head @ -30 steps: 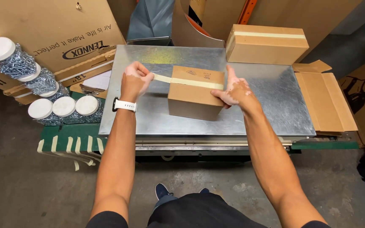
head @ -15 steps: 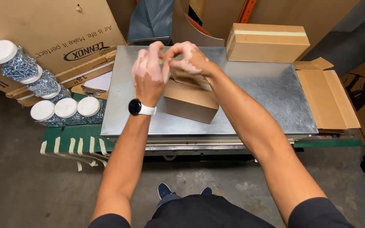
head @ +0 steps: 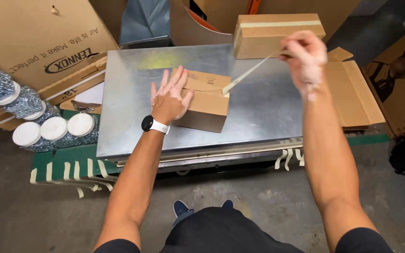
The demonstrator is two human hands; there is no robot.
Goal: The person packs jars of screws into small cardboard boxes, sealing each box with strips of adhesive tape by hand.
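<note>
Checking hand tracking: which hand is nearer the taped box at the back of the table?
Right. The right hand is raised just in front of the taped box, pulling a tape strip; the left hand lies flat on the small box, farther away.

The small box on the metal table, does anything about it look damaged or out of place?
Not damaged. The small cardboard box sits askew on the metal table, and its tape strip is peeled up, stretched from the lid to the raised right hand. The left hand presses flat on the lid.
</note>
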